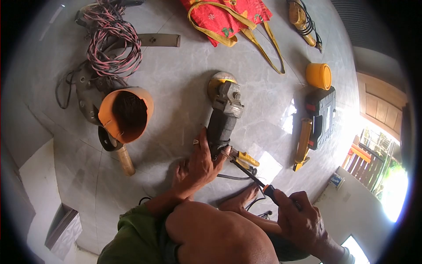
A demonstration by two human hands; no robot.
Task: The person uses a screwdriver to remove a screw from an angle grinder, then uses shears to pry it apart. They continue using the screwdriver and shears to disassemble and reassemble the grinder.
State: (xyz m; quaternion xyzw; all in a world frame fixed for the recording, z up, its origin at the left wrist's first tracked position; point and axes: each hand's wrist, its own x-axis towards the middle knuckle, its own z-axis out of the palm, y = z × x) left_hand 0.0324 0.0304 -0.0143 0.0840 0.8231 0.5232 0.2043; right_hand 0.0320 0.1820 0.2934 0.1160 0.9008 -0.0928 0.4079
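Note:
An angle grinder lies on the grey tiled floor, its disc end pointing away from me. My left hand is closed round its rear end, with fingers on both sides of the body. In my right hand is a screwdriver with an orange and black handle. Its shaft points up and left toward the grinder's rear end; whether the tip touches is hard to tell. Yellow-handled pliers lie right beside that end, and a black cord runs near them.
On the left are an orange container, a coiled pink-black cable and a wooden handle. A red bag is at the top. At right are a yellow tub, a black case and a corded yellow tool.

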